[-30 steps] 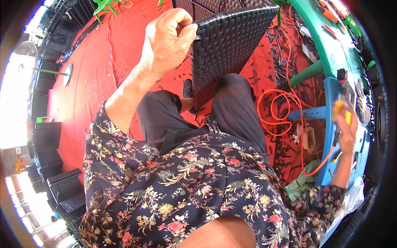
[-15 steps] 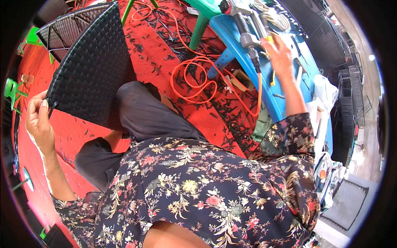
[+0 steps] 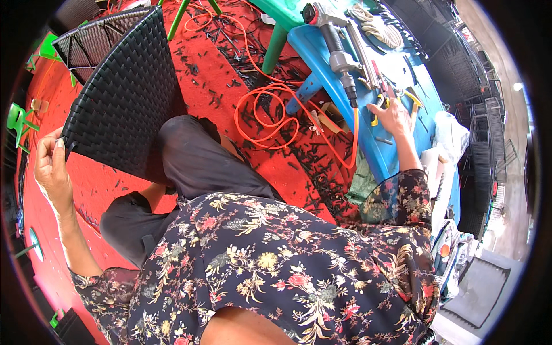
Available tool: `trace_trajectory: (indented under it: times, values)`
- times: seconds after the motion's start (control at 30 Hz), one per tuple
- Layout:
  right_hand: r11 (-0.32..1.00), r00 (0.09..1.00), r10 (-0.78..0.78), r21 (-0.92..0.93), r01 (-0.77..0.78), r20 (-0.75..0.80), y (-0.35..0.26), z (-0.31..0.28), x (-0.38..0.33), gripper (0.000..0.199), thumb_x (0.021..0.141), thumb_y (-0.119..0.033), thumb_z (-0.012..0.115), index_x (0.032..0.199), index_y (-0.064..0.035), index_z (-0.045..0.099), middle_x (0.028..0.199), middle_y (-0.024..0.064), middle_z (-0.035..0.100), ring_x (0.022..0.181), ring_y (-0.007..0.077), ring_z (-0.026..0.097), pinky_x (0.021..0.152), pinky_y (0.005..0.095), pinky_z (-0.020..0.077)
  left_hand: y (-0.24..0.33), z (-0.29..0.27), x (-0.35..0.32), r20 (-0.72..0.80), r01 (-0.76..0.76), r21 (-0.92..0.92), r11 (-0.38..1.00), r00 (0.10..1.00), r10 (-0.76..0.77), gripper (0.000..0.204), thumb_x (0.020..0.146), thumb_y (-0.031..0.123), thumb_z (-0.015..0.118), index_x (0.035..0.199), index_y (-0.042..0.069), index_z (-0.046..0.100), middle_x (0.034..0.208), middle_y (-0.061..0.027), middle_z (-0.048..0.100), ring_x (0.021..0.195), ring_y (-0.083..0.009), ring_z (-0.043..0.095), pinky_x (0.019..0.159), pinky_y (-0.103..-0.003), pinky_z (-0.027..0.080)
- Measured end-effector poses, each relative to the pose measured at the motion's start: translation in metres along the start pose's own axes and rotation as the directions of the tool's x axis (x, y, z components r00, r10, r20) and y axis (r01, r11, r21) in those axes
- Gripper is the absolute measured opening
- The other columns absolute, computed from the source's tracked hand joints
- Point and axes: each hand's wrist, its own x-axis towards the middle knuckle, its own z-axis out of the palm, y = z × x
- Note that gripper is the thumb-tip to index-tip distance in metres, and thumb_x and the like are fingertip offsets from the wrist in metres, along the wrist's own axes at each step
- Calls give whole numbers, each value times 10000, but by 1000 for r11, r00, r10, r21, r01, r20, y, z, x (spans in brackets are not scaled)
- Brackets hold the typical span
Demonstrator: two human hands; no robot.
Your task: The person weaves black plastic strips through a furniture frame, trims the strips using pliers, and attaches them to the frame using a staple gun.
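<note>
A black woven wicker panel, curved along its edge, stands tilted against my bent leg. At its lower left corner my left hand pinches the rim, thumb in front and fingers mostly behind. On the right, my right hand reaches over a blue plastic table with thumb and fingers apart. Beneath its fingertips lies a hand tool with yellow handles, partly covered, its kind unclear. A hammer rests just right of the fingers. An air-powered nail gun lies farther up the table, joined to an orange hose.
The orange hose coils on the red carpet, which is strewn with black strip scraps. A coil of pale rope lies on the table's far end. A green stool adjoins it; a clear plastic bag sits at its right edge.
My right hand has drawn back toward me across the table, down beside the yellow-handled tool. A short black strip end by my left hand no longer shows; that hand keeps its hold.
</note>
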Motion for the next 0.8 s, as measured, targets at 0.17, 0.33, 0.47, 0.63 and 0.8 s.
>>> trace_trajectory:
  times: [0.17,0.33,0.47,0.63,0.8]
  values:
    - [966,963,-257,-29,256,-81,29,13,2,569,798,-503,661,1157,-62,631,1143,179,641,1060,315,615,952,414,452,-6,2,2,14,-12,-17,1000,1000,12,115,957,11,477,843,10,494,1068,-93,612,848,-62,494,799,-195,425]
    - [998,996,-40,43,44,-83,65,43,50,249,795,-256,594,947,-65,642,988,215,648,971,391,614,855,471,480,-22,-8,-3,5,8,22,1000,1000,-8,126,958,43,490,990,-17,596,1039,-51,621,886,-81,526,835,-222,433]
    - [917,960,-269,-283,280,80,103,84,109,232,819,-218,552,947,-69,675,1012,184,653,919,357,637,843,448,495,24,4,-9,-44,77,124,989,996,-72,182,932,80,541,1058,12,653,947,-27,640,912,-92,578,837,-241,457]
    - [865,896,-444,-259,430,3,183,102,125,154,797,-161,573,884,-87,676,878,144,642,811,306,616,758,419,491,36,20,-3,-103,-19,92,996,994,29,67,864,74,602,891,20,630,674,-36,611,621,-88,577,589,-260,478]
    - [913,916,-357,137,384,-184,143,31,135,72,782,-86,568,795,-89,639,602,72,522,566,201,512,571,369,431,33,11,-9,-93,-8,62,998,996,14,107,841,77,589,770,3,559,648,-55,602,588,-86,566,554,-265,461]
